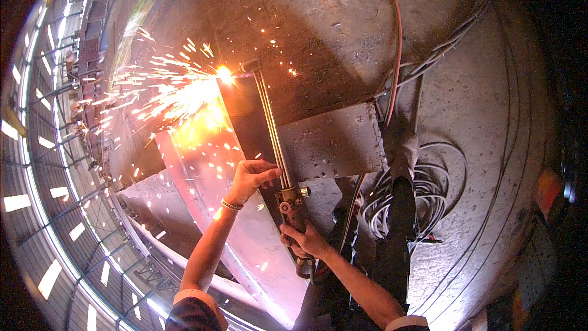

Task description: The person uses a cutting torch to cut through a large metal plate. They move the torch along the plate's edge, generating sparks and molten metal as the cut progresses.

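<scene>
The floor is the largest thing; it spreads ahead of the right grip and to its right. A wall with bright openings curves far to the left of the left grip. The beam, lit pink, lies under the left grip and its forearm, which hide a part of it; its far end is lost in glare. The plate lies ahead of the right grip. Sparks fly to the left, ahead of the left grip, and cover what is behind them. To the right of the right grip, a dark trouser leg blocks the middle of the coil. The torch is in the right grip, which is closed around its handle; its tubes run past the left grip, whose fingers are bent at them. Whether these fingers pinch the tubes, I cannot tell. The red hose passes ahead of the right grip and is hard to follow near the plate's corner. A bracelet sits just behind the left grip.
</scene>
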Tool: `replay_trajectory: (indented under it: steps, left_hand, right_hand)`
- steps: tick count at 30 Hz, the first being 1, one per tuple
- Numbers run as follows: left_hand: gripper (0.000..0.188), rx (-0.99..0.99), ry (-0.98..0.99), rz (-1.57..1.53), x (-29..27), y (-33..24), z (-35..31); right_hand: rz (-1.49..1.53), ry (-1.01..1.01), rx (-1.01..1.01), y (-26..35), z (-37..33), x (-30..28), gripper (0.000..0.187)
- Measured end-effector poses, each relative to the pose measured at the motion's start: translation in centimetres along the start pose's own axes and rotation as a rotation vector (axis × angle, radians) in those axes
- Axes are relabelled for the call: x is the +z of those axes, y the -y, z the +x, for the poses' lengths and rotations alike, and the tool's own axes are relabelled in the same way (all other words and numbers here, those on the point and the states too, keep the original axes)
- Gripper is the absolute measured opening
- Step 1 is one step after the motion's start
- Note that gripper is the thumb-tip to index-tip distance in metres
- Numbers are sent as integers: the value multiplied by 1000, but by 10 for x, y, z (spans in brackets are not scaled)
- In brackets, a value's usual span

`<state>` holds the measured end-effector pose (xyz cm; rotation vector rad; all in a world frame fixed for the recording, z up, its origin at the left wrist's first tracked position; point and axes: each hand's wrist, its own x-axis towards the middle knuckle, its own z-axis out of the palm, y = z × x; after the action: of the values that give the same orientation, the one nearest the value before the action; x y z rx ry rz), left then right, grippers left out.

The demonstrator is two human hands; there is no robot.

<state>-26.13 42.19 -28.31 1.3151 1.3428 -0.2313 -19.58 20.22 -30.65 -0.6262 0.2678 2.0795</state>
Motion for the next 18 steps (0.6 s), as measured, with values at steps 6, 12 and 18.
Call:
replay_trajectory:
  steps: [6, 12, 18]
  left_hand:
    - [20, -8, -9, -11, -2, 2, -1]
    - [21, 0, 3, -13, -3, 8, 1]
    - [19, 16, 28, -15, -3, 2, -1]
  right_hand:
    - [12, 4, 26, 4, -3, 2, 28]
    - [-25, 21, -35, -1, -1, -1, 30]
    - [1, 26, -14, 1, -3, -1, 29]
